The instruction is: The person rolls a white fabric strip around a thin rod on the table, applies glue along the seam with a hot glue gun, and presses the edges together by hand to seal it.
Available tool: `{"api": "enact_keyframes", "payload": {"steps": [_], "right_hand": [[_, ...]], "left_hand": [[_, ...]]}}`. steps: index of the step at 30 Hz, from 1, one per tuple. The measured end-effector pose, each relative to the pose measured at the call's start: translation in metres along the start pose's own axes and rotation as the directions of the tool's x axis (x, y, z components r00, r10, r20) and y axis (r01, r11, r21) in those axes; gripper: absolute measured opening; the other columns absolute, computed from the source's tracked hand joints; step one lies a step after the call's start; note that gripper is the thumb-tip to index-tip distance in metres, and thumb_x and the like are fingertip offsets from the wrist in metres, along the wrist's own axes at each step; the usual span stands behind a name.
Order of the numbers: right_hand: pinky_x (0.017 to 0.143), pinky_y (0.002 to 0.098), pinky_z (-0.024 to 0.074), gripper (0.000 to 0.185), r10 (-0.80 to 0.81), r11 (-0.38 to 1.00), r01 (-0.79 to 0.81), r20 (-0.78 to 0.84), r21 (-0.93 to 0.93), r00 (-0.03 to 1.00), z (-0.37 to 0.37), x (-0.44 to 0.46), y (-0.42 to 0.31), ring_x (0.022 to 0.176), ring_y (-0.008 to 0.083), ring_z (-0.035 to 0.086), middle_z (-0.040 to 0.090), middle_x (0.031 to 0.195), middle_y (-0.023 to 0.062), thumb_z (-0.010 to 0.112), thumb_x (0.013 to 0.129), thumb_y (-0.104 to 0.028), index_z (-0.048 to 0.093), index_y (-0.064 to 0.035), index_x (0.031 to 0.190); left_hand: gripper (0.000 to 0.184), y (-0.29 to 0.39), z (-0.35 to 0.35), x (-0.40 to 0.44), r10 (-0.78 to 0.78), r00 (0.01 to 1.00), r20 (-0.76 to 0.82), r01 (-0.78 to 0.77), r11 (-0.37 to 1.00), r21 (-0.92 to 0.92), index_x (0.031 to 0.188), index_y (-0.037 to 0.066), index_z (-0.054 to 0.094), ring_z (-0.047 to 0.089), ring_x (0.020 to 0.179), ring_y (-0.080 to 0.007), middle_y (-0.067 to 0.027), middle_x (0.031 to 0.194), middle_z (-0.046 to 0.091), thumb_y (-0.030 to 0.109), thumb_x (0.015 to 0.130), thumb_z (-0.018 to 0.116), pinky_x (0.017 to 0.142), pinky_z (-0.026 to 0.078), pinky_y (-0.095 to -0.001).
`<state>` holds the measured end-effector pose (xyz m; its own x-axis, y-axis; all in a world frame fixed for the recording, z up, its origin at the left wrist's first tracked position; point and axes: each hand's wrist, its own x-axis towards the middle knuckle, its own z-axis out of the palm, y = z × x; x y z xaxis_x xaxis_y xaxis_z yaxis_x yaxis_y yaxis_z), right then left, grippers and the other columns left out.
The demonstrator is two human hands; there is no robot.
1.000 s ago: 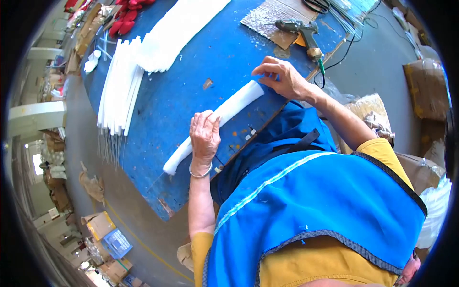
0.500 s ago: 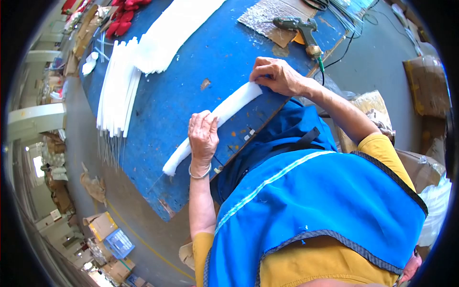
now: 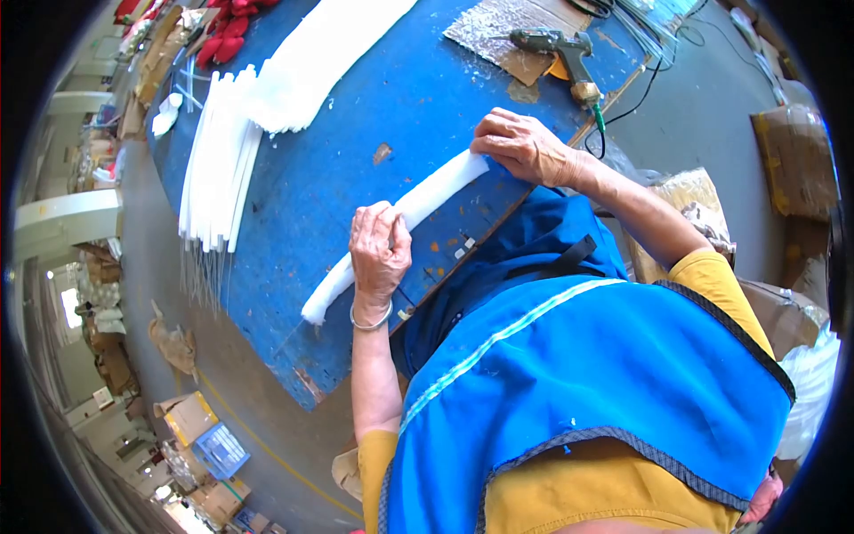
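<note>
A long white fluffy roll lies slantwise on the blue table near its front edge. My left hand, with a bracelet at the wrist, has its fingers closed over the middle of the roll. At the roll's upper right end, my right hand pinches the white material between thumb and fingers. A thin wire seems to stick out of the roll's lower left end. Farther left lies a bundle of white rods with thin wires at their lower ends, beside a large white sheet.
A glue gun lies on cardboard at the back right, its cable running off the table. Red pieces sit at the back left. Cartons and a blue crate stand on the floor.
My right hand has come down from above the roll's upper end and closed on it. That end bent and then straightened slightly. My left hand has stayed on the roll.
</note>
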<state>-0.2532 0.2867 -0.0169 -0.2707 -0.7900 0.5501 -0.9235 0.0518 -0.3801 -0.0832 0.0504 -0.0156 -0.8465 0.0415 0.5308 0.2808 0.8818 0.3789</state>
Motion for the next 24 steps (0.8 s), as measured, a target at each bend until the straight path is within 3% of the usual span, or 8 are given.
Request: {"api": "enact_keyframes", "payload": {"steps": [15,24], "right_hand": [[0.072,0.0362,0.0522,0.019,0.066,0.998,-0.066,0.005,0.011,0.998,0.004,0.0034,0.0,0.085,0.0293,0.06,0.057,0.093,0.0125,0.061,0.077,-0.001,0.059,-0.0018,0.096],[0.075,0.0358,0.0517,0.023,0.023,0.997,-0.019,0.053,-0.073,0.998,0.0041,0.0034,0.0014,0.087,0.028,0.06,0.057,0.094,0.0111,0.062,0.074,-0.001,0.06,-0.0027,0.097]], "left_hand": [[0.023,-0.0024,0.0015,-0.0011,0.012,0.999,-0.037,-0.012,1.0,-0.008,0.09,0.003,0.057,0.057,0.075,-0.0322,-0.0132,0.086,0.058,-0.009,0.07,0.061,0.069,0.048,-0.0404],[0.027,-0.0012,0.0012,-0.0013,0.006,1.0,-0.025,-0.006,1.0,-0.03,0.088,0.004,0.06,0.055,0.074,-0.0299,-0.0112,0.085,0.057,-0.01,0.065,0.061,0.067,0.048,-0.0391]]}}
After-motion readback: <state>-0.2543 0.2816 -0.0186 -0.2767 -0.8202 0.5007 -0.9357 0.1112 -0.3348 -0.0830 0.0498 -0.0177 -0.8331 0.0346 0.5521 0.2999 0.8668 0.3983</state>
